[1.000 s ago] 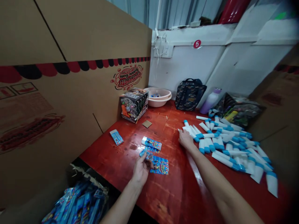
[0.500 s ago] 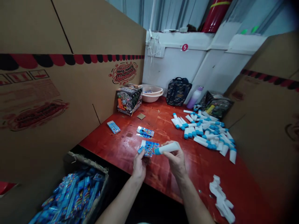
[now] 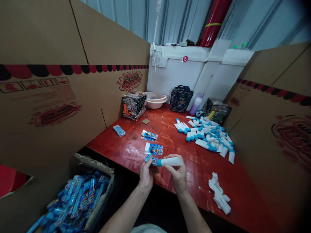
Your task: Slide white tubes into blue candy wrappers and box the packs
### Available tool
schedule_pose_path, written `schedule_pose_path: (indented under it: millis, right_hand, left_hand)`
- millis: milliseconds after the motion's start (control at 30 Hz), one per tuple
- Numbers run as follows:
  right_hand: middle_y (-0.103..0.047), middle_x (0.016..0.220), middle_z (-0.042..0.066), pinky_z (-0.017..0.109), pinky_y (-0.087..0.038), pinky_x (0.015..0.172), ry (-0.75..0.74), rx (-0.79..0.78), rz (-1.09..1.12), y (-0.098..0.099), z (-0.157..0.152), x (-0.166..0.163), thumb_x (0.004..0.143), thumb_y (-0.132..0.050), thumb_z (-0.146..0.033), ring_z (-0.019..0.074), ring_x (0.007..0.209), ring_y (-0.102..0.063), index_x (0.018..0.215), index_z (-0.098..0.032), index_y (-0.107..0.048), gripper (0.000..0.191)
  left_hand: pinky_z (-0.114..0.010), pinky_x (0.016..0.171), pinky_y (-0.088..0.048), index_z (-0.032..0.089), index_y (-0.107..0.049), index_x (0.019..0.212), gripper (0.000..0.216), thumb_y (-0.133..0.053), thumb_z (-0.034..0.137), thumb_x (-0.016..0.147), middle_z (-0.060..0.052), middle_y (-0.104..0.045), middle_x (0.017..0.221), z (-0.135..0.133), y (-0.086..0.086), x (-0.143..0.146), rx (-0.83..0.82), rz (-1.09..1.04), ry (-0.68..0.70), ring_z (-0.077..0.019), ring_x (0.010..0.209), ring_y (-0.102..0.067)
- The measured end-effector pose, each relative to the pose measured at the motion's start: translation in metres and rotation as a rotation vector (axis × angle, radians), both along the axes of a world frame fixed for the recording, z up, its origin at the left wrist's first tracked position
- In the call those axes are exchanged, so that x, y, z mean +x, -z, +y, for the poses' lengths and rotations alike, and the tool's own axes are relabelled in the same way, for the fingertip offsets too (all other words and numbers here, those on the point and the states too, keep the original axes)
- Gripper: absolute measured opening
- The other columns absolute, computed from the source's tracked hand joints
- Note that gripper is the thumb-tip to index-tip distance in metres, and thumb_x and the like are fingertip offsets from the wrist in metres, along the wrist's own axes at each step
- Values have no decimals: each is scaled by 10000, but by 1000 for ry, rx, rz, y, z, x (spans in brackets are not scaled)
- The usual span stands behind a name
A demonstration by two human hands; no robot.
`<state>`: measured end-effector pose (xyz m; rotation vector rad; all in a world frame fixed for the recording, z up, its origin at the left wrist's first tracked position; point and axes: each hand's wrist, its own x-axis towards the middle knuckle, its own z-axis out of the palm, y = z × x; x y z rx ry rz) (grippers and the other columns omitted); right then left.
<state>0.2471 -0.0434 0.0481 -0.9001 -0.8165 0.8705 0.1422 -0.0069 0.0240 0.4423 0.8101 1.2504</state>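
Observation:
Near the table's front edge, my left hand (image 3: 146, 173) is closed on a small blue printed wrapper sleeve (image 3: 153, 161). My right hand (image 3: 178, 174) grips a white squeeze tube (image 3: 172, 161) with a blue cap, held almost level. Its capped end meets the sleeve's right-hand opening; whether the cap is inside I cannot tell. Just beyond my hands lie a flat printed sleeve (image 3: 155, 149) and a small stack of sleeves (image 3: 149, 135). Farther left is a bundle of blue sleeves (image 3: 119, 130).
Many white tubes (image 3: 206, 133) with blue caps are heaped at the right. An open carton (image 3: 110, 181) of wrapped tubes stands below the table's left edge. Crumpled white strips (image 3: 218, 194) lie front right. Display box (image 3: 134, 105), basins (image 3: 156, 103), bag (image 3: 181, 98) and bottle (image 3: 196, 104) line the back.
The tube's cap has come in line with the sleeve in my left hand, and the tube is now more level. My hands sit slightly lower, apart from the flat sleeve; the view has shifted.

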Motion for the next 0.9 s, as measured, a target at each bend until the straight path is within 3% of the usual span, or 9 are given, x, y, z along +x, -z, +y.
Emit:
schedule_pose_path:
  millis: [233,533,700,900]
  right_hand:
    - [-615,905,12,330,-503,806,93,-23,-67,6,-6,-1,651,-757,-213,187,851,-637,926,-208,-531,356]
    - [-645,940,2,322,-515,753,138,-77,153,32,-4,-19,628,-776,-215,197,865,-652,936,-231,-493,419]
    - [-647,1020,18,295,-498,768,105,-130,147,48,-1,-23,644,-772,-257,184,888,-633,942,-218,-536,382]
    - [-639,681,-19,231,-443,536,20,-241,-56,62,-9,0,747,-687,-369,123,556,-547,913,-187,-626,253]
  left_hand:
    - [-259,443,-418,151,-584,709,259,-694,386,695,1,-611,527,-6,2,1,-7,-25,55,-137,416,-542]
    - [-264,553,-458,131,-657,813,276,-688,387,715,-56,-687,739,-13,-2,6,-69,-210,123,-158,632,-611]
    - [-255,617,-459,141,-639,791,248,-742,338,683,-29,-671,738,-13,2,9,-46,-175,50,-144,668,-606]
    - [-306,667,-474,127,-643,775,274,-774,328,643,-67,-697,779,-4,-1,1,-25,-142,24,-193,721,-632]
